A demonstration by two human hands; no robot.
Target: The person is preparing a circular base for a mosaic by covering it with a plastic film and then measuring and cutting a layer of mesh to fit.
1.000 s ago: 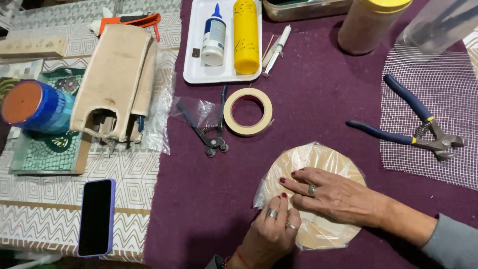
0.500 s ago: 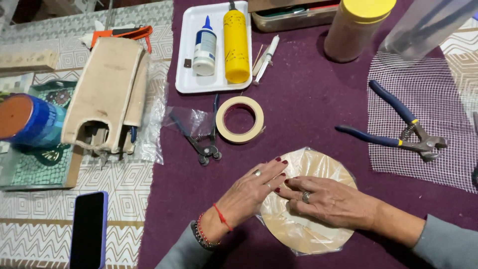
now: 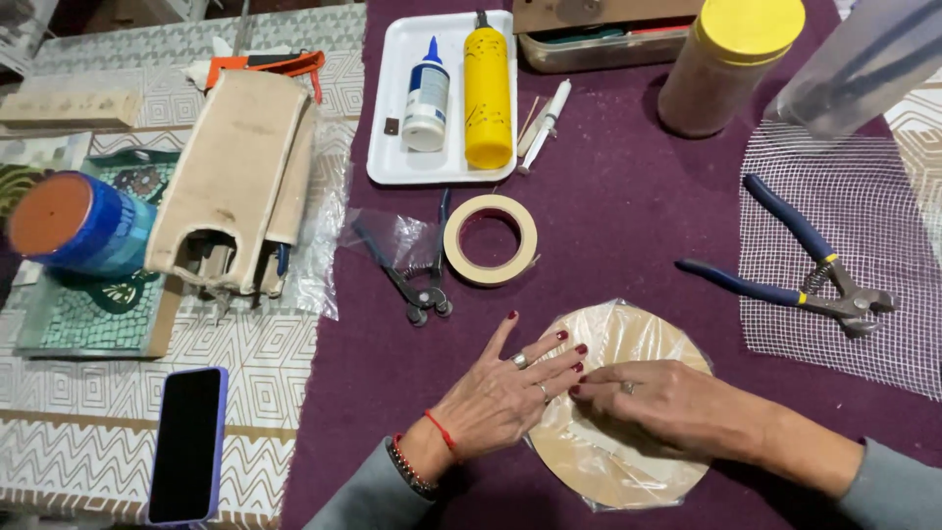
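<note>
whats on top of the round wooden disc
Both hands lie flat on the round disc: the left hand over its left edge, the right hand across the middle. Clear plastic film covers the disc. Whatever lies under the palms is hidden.

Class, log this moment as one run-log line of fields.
left hand: flat on round beige plastic-wrapped disc | right hand: flat on disc | nearby: masking tape roll, blue-handled pliers | surface: purple cloth
</note>
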